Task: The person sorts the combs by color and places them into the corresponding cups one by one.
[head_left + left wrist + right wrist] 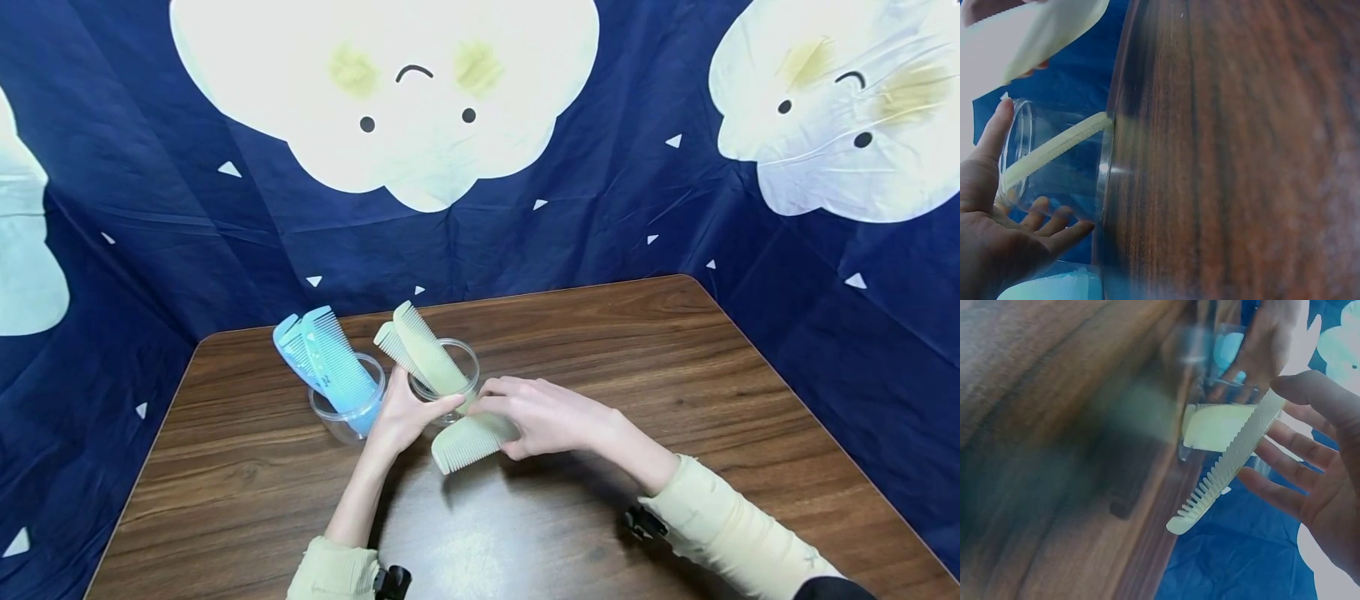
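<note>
My left hand (401, 414) grips a clear plastic jar (1060, 122) that stands on the table; the thumb lies at its rim and the fingers curve round its side. Two pale yellow combs (431, 354) lean in this jar, their ends sticking out above the rim. Just right of the jar, my right hand (553, 414) pinches another pale yellow comb (471, 442) between thumb and fingers. This comb is held in the air in front of the jar, its teeth (1200, 499) showing in the right wrist view.
To the left stands a second clear jar (330, 423) with blue combs (341, 371) leaning in it. Both jars are toward the back of the wood-grain table (637, 350). Behind the table hangs a dark blue cloth (495, 242) with white clouds.
</note>
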A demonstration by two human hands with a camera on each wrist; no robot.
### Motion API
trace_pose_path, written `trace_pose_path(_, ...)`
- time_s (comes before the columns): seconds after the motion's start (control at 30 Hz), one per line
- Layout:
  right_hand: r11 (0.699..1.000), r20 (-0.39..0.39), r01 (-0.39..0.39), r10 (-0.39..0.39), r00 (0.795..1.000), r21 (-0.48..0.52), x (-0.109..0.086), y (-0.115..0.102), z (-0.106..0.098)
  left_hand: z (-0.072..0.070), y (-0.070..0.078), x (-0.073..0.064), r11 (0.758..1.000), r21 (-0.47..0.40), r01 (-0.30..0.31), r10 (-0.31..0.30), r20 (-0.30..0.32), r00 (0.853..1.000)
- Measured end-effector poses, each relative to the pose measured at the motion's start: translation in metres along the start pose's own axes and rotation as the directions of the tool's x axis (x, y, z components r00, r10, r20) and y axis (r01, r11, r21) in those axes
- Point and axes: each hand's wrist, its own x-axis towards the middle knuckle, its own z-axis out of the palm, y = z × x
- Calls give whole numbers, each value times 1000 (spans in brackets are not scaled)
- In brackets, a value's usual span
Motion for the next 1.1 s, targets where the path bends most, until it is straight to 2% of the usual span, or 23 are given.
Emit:
trace_pose_path(0.13, 998, -29, -9, 11, 1000, 57, 0, 1, -7, 0, 0, 0, 1000, -15, -24, 24, 4, 1000)
trace_pose_path(0.23, 996, -52, -12, 16, 999, 93, 0, 2, -13, -1, -1, 0, 1000, -2, -20, 20, 4, 1000)
trace_pose_path(0.47, 989, -126, 1, 17, 992, 145, -1, 2, -23, -2, -3, 0, 997, 67, 27, -28, 10, 1000)
trace_pose_path(0.73, 986, -240, 8, 34, 970, 169, 1, 5, -30, -2, -5, 2, 998, 51, -32, 32, 1, 999)
trace_pose_path(0.97, 983, -342, 24, 41, 939, 181, 5, 6, -34, 0, -4, 3, 989, -64, -132, 133, 18, 991)
trace_pose_path(1.1, 984, -388, 32, 40, 921, 175, 8, 7, -35, 1, -2, 3, 986, -95, -137, 139, 20, 990)
